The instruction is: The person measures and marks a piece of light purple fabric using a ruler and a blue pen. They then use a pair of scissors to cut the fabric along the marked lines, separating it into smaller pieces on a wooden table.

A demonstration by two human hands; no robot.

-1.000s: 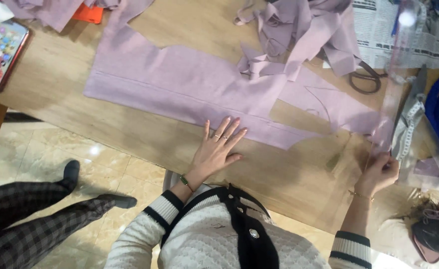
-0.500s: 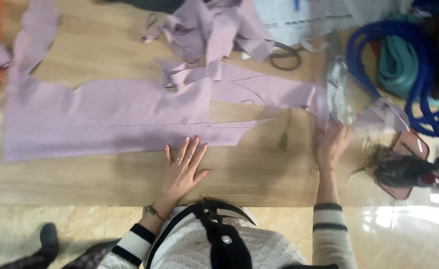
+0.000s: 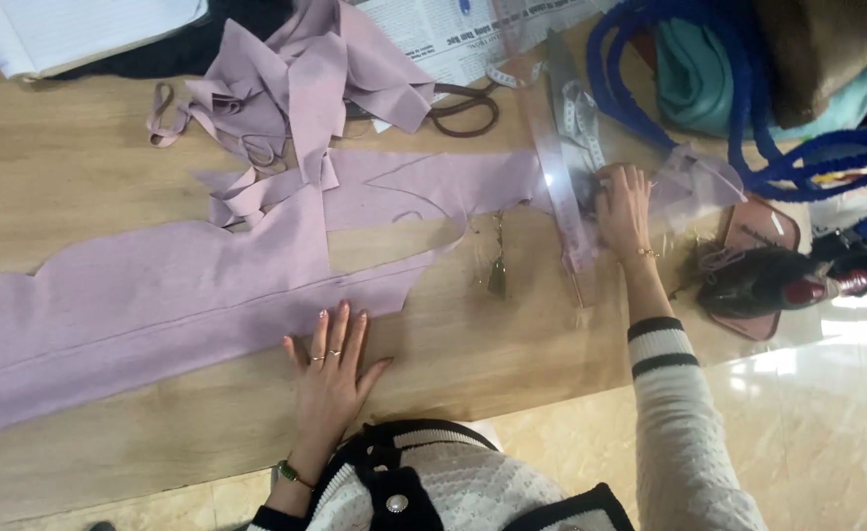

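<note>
A long cut piece of lilac fabric [image 3: 148, 295] lies flat across the wooden table [image 3: 80, 187]. My left hand [image 3: 333, 366] rests flat on the table, fingers spread, fingertips touching the fabric's near edge. My right hand [image 3: 623, 208] reaches far right and lies palm down on a clear plastic curved ruler [image 3: 563, 187] at the fabric's right end. Whether its fingers grip the ruler cannot be told. A white measuring tape [image 3: 581, 118] lies just beyond it.
Lilac scraps [image 3: 296, 88] are heaped at the back, with scissors [image 3: 468, 110] and a printed paper [image 3: 443, 29] beside them. A blue-handled bag [image 3: 748, 88] and a pink case [image 3: 763, 231] crowd the right end. An open notebook [image 3: 80, 29] sits back left.
The view has shifted right and closer. My right hand has moved up onto the clear ruler. My left hand stays flat at the fabric's edge.
</note>
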